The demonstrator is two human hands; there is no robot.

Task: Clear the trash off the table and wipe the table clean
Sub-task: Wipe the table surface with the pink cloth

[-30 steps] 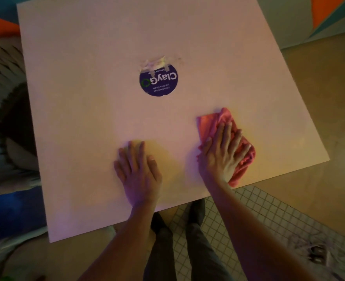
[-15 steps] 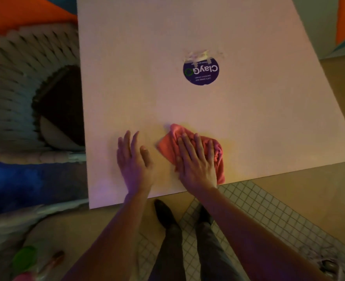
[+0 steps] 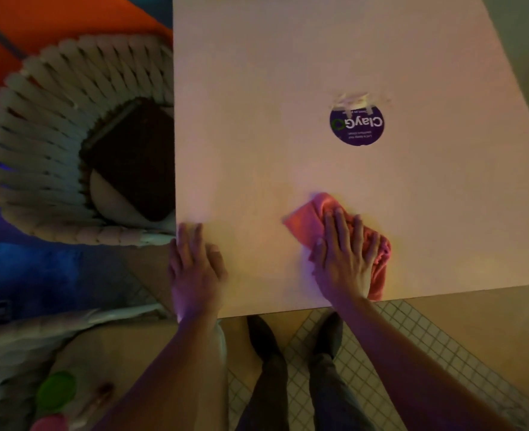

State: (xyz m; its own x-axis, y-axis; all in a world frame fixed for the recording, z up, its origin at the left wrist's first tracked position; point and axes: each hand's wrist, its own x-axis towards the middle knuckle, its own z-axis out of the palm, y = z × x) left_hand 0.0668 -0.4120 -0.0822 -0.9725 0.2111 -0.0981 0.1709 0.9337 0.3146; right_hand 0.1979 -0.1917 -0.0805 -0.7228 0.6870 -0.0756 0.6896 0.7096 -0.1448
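We see the right hand flat on the pink cloth, fingers straight and spread, pressing it onto the tabletop in the lower middle of the frame, near the tabletop's near edge. The cloth is bunched under the palm, one corner sticking out toward the left and a fold spilling to the right of the hand down to the edge. Left hand lies flat and relaxed at the tabletop's near-left corner, fingers straight, holding nothing. Versus half a second ago: the two hands were nearly touching then, now they sit well apart, with the left hand out at the corner and bare tabletop between them. The round purple ClayGo sticker with torn tape at its top edge has slid from upper centre to upper right of the frame, so the view has swung left. More of the woven chair with its dark cushion now shows at left. A green lid sits at lower left, blurred. The person's dark shoes stand on the tiled floor below the edge.
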